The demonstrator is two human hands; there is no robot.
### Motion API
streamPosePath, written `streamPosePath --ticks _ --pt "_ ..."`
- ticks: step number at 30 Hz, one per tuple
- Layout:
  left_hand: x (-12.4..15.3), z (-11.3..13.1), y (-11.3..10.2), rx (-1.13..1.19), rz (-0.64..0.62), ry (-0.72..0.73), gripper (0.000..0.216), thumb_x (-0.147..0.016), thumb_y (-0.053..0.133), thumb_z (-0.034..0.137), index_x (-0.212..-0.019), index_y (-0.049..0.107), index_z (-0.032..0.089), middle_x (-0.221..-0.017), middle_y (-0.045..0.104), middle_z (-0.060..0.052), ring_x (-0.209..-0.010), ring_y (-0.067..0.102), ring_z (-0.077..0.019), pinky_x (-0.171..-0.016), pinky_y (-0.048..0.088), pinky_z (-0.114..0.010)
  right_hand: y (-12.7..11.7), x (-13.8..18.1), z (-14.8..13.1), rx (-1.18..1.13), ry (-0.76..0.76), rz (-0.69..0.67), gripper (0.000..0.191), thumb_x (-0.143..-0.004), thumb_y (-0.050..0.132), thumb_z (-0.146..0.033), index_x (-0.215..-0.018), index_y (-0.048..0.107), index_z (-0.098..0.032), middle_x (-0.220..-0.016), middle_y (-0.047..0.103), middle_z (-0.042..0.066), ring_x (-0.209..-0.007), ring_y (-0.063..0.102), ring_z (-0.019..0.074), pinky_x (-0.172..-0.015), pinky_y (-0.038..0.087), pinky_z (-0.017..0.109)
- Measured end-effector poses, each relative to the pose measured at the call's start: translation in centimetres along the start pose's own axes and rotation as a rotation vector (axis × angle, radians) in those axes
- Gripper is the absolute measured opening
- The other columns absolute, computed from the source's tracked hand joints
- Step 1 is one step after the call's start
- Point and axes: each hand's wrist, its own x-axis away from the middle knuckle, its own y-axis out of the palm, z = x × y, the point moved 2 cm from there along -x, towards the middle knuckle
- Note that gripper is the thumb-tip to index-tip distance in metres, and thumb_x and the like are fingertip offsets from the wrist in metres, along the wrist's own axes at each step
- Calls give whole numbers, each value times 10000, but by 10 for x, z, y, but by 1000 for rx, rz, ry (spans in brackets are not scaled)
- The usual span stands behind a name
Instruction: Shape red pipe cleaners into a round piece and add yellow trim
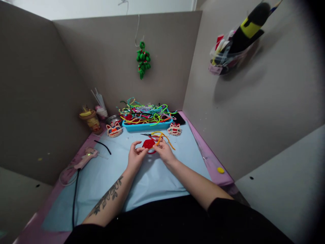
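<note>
Over the light blue mat (pixel 106 173), my left hand (pixel 135 156) and my right hand (pixel 165 153) meet around a small red pipe-cleaner piece (pixel 148 145). The left hand pinches its left edge with thumb and fingers. Fingers of the right hand are closed on an orange pipe cleaner (pixel 162 137) that loops up and trails toward the right. Red-handled scissors (pixel 148 135) lie just beyond the hands.
A blue tray (pixel 146 126) heaped with coloured pipe cleaners stands at the back, flanked by two small lion-head crafts (pixel 114 129) (pixel 174 129). A pink glue gun (pixel 85 158) with its cord lies left. A green ornament (pixel 143 62) hangs above. Grey partition walls enclose the desk.
</note>
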Motion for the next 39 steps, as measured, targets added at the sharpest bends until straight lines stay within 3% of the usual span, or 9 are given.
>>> streamPosePath --ticks 5,10,16,26,39 --pt "-2 -3 0 37 -27 -39 598 -594 783 386 -1042 433 201 -548 581 99 -352 380 -33 -386 232 -146 0 2 -1 12 -21 -24 251 -670 703 -439 -650 653 -194 -1248 515 79 -1221 461 262 -1055 331 400" --pt "-4 -6 -1 46 -66 -38 626 -625 771 377 -1127 447 188 -568 593 84 -375 412 -42 -408 292 -156 -1 1 2 35 -10 -5 261 -668 719 -460 -708 682 -205 -1235 521 78 -1182 467 252 -1036 342 389" --pt "-5 -8 -2 64 -97 -47 609 -629 768 374 -1111 451 180 -485 509 115 -350 332 -34 -380 208 -153 -2 0 5 22 -4 11 286 -622 755 -469 -691 687 -200 -1215 525 85 -1182 465 256 -1042 325 378" --pt "-7 -8 -2 90 -127 -71 632 -632 778 346 -1137 440 173 -501 534 100 -374 336 -33 -393 207 -152 1 1 3 -53 21 2 299 -641 750 -475 -595 660 -194 -1180 567 81 -1181 487 266 -1064 308 409" --pt "-8 -10 -3 109 -104 -109 673 -619 803 370 -1157 457 162 -440 466 118 -360 323 -34 -393 191 -157 2 2 2 -92 13 -18 225 -622 758 -392 -584 664 -192 -1205 561 77 -1198 476 269 -1066 305 413"
